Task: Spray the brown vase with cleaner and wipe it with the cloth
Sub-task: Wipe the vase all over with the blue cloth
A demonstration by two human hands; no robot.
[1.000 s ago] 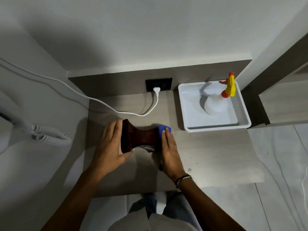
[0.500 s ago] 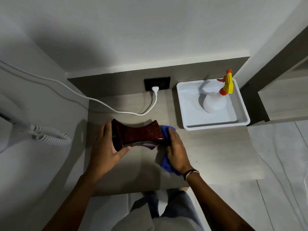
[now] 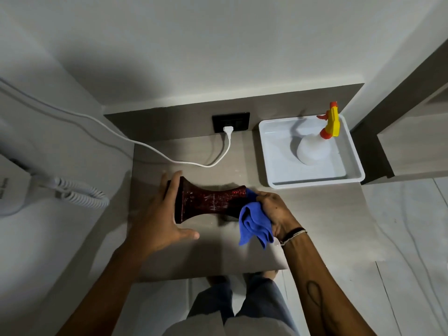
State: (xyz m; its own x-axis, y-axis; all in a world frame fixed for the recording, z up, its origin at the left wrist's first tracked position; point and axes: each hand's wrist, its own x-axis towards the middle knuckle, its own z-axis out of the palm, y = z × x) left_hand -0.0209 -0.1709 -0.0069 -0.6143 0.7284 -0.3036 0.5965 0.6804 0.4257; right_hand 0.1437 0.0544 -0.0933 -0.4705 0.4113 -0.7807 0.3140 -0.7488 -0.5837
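The brown vase (image 3: pixel 208 202) lies on its side across the middle of the counter (image 3: pixel 315 214), flared base toward nine o'clock and mouth toward three. My left hand (image 3: pixel 160 214) presses flat against the base end with its fingers (image 3: pixel 173 190) spread wide, bracing rather than gripping; nothing is closed around the vase there. My right hand (image 3: pixel 274 212) is bunched tight on the blue cloth (image 3: pixel 253 223), holding it at the vase's mouth end, with loose folds hanging down toward five o'clock. The spray bottle (image 3: pixel 315 146), with its yellow and orange trigger head, stands in the white tray (image 3: pixel 271 146) up at one o'clock, well apart from my hands, so I judge the spraying done and the wiping under way. The risk I see is the vase rolling: it is round, probably slick with cleaner, and pinned only end to end between a flat palm and a cloth. If I push the cloth harder than the left hand resists, it could skid toward nine o'clock and off the counter edge. The white cable (image 3: pixel 169 159) lies just beyond it at twelve o'clock, where the dangling cloth might catch it.
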